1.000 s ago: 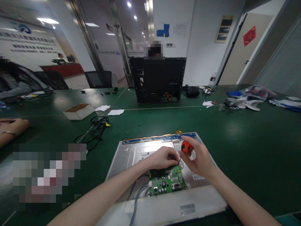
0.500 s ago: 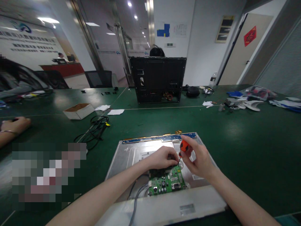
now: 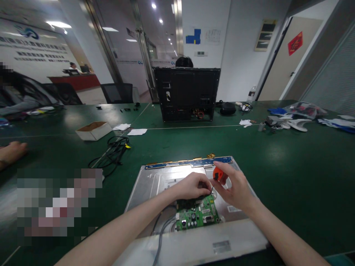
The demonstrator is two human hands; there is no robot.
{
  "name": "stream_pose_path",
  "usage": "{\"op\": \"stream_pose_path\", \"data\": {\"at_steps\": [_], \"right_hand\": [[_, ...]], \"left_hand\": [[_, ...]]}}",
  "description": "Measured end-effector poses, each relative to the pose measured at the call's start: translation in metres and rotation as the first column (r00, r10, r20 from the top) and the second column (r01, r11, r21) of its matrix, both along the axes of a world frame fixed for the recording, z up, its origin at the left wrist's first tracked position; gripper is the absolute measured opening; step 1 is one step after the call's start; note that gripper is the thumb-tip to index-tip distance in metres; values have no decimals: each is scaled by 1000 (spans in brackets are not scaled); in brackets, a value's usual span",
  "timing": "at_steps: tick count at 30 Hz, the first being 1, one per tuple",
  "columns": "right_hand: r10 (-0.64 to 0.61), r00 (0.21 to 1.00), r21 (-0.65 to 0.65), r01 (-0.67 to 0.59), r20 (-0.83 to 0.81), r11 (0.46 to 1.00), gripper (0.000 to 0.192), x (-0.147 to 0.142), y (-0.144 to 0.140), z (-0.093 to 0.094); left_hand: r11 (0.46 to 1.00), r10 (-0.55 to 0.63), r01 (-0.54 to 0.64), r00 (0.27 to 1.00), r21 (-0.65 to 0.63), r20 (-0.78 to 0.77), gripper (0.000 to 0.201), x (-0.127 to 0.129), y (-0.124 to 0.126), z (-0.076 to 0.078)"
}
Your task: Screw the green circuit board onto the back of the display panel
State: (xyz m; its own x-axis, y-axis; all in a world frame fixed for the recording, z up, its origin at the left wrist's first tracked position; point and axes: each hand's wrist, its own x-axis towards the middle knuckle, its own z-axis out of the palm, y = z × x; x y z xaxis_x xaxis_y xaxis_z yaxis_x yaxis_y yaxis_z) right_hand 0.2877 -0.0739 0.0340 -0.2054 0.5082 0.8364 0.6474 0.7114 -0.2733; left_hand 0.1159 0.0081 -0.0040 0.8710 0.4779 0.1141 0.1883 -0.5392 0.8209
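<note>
A flat metal display panel [image 3: 151,188] lies on the green table, with a green circuit board [image 3: 198,216] on its back. Between the thumb and fingers of my right hand [image 3: 235,186] is a screwdriver [image 3: 217,173] with an orange and black handle. Its thin shaft points down to the board's far right corner. My left hand [image 3: 195,184] has its fingers closed in a pinch beside the screwdriver tip, over the board's far edge. What those fingers hold, if anything, is hidden. A blue strip board [image 3: 180,163] runs along the panel's far edge.
Black cables [image 3: 112,153] and an open white box [image 3: 93,131] lie to the left. Straight ahead stands a large black screen housing [image 3: 188,92], a person's head behind it. Another person's hand [image 3: 13,152] rests at the far left. Loose parts [image 3: 274,122] lie at the back right.
The screwdriver handle has turned slightly in my right fingers. My left hand stays in place. The other person's hand at the left has shifted a little further left.
</note>
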Motion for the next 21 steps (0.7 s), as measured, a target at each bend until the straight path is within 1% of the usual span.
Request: {"op": "stream_pose_path", "data": {"at_steps": [7, 10, 21], "right_hand": [[35, 999, -30, -35, -11, 999, 49, 0, -3, 4], [29, 1000, -35, -30, -10, 999, 51, 0, -4, 4], [-1, 1000, 18, 2, -23, 1000, 46, -1, -1, 1]], "left_hand": [[1000, -11, 10, 1000, -13, -27, 4, 1, -1, 1], [1000, -25, 25, 999, -8, -24, 5, 0, -1, 3], [1000, -22, 22, 1000, 1, 16, 5, 0, 0, 0]]}}
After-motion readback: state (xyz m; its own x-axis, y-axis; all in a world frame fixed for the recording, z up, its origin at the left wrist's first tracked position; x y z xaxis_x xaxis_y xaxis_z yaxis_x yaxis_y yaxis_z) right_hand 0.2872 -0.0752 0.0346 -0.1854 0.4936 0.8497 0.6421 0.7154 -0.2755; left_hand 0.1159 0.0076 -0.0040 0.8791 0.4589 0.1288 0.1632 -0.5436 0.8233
